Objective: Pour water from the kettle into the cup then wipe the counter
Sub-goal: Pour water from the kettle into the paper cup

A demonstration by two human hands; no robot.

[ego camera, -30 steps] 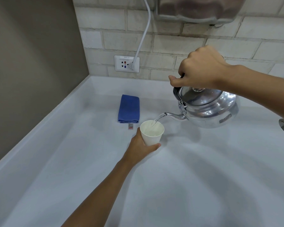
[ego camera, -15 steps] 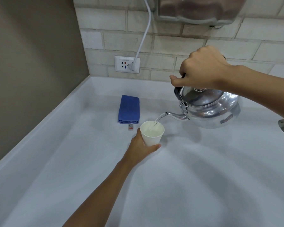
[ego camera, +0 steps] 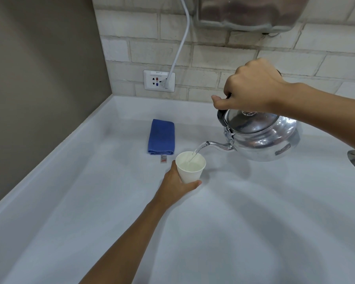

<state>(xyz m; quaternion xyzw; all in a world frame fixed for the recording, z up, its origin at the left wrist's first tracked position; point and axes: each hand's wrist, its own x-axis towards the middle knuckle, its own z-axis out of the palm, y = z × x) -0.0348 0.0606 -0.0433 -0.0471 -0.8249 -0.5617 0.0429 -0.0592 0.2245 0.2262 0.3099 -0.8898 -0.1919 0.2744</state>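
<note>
Grey wall (ego camera: pixel 39 89) bounds the left side; the white counter (ego camera: pixel 254 232) has a raised lip along it. Blue cloth (ego camera: pixel 161 136) lies folded flat, far-left of the cup, with clear surface round it. Left hand (ego camera: pixel 175 184) wraps the white paper cup (ego camera: pixel 190 168) standing on the counter. Right hand (ego camera: pixel 252 87) grips the handle of the steel kettle (ego camera: pixel 260 138), tilted, spout streaming water into the cup. Near and right counter is open.

head view | 1 camera | forward-down, close over counter (ego camera: pixel 254 232)
</note>
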